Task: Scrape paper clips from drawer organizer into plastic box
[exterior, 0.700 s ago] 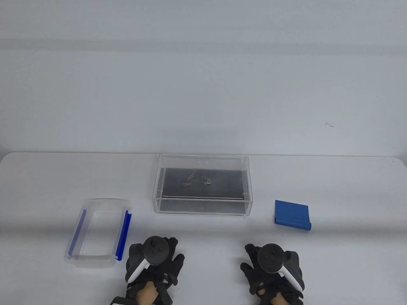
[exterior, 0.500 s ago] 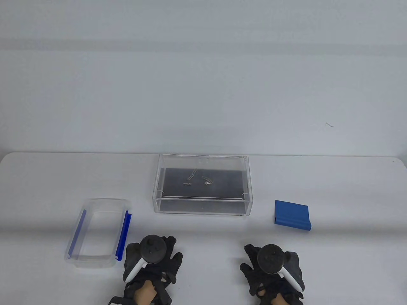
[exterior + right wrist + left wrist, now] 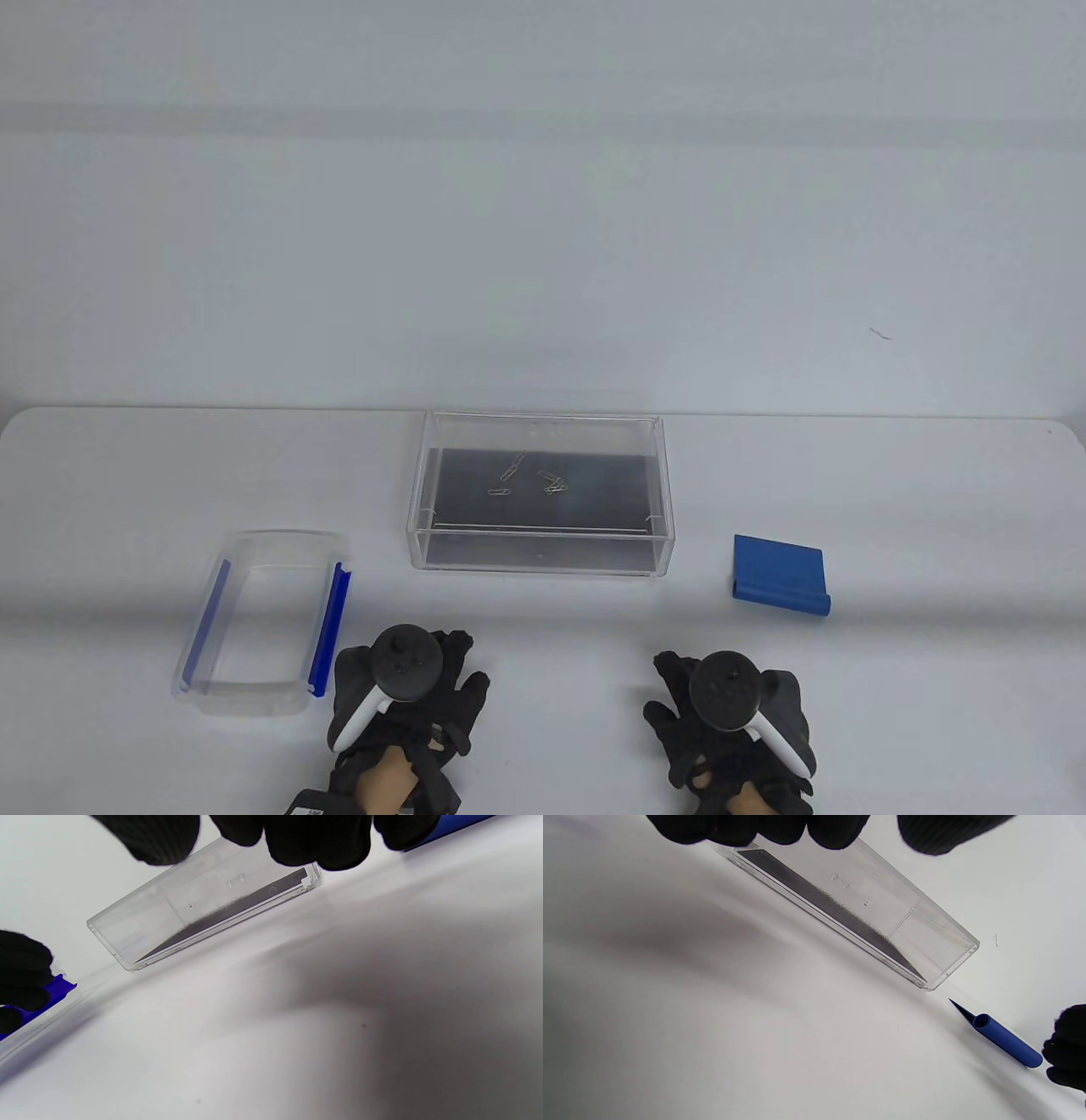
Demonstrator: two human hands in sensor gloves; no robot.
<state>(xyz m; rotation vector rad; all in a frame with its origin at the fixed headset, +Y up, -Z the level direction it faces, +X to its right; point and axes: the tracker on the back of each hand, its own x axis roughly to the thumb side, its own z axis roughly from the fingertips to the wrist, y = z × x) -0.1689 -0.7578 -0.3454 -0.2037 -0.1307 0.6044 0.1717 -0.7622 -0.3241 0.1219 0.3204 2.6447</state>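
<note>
A clear drawer organizer (image 3: 543,556) with a dark floor stands mid-table, and several paper clips (image 3: 528,480) lie in it. The clear plastic box (image 3: 254,688) with blue side clips sits at the front left. A blue scraper (image 3: 779,576) lies to the organizer's right. My left hand (image 3: 454,683) rests near the front edge just right of the box, fingers relaxed, holding nothing. My right hand (image 3: 674,705) lies likewise in front of the scraper, empty. The left wrist view shows the organizer (image 3: 865,912) and scraper (image 3: 1005,1039); the right wrist view shows the organizer (image 3: 191,912).
The white table (image 3: 933,509) ends at a pale wall behind the organizer. A small dark mark (image 3: 881,334) shows on the wall at right. Bare tabletop lies between my hands and the organizer.
My left hand has edged slightly to the left, toward the plastic box. The right hand and all objects stay where they were.
</note>
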